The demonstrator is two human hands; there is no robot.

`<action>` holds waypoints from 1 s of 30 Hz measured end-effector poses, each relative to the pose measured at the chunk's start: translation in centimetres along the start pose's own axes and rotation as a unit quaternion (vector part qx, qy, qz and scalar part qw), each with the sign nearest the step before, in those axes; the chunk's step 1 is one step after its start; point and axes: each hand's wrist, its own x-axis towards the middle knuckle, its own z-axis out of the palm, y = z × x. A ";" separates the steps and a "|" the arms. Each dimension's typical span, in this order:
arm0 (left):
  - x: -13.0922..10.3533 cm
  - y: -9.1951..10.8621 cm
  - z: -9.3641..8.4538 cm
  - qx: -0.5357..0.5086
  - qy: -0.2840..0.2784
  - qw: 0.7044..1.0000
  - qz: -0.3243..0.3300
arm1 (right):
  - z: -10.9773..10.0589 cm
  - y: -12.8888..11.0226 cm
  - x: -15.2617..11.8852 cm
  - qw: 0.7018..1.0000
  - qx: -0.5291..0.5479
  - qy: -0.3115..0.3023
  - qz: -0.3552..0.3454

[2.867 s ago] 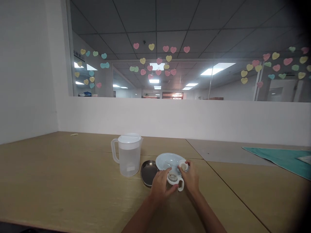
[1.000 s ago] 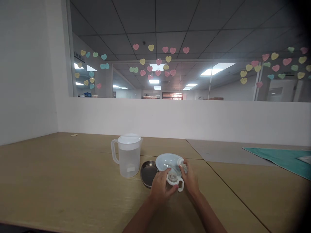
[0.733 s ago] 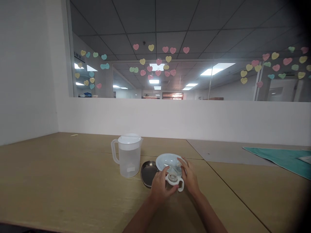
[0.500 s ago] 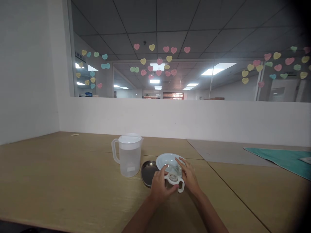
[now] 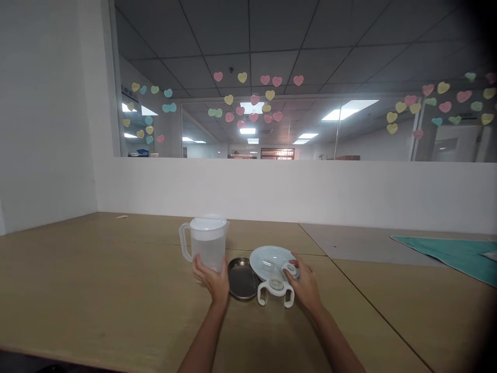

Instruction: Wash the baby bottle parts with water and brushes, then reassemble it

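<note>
Newly at the pitcher (image 5: 208, 241): left hand (image 5: 216, 282)

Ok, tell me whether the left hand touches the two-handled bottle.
Apart. The head view shows the dark metal dish between the left hand and the bottle.

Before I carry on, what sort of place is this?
Probably an office or similar workroom: coloured heart-shaped notes dot a wide glass panel, rectangular ceiling lights show through it, and a long wood-coloured table stands in front.
</note>
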 end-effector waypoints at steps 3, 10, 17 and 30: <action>1.3 -1.1 0.3 0.058 -0.023 0.996 -0.068 | 0.0 0.0 -0.2 0.999 -0.011 -0.038 -0.008; 2.1 -3.2 0.9 0.048 -0.058 0.993 -0.094 | -0.1 0.0 -0.3 0.997 -0.054 -0.023 -0.043; 2.0 -2.7 0.3 0.018 -0.055 0.998 0.027 | -1.0 -0.3 -0.3 0.994 0.001 0.089 -0.066; 1.3 -2.4 0.0 0.068 -0.158 0.928 0.329 | -0.1 -3.5 -2.1 0.946 0.013 0.035 -0.322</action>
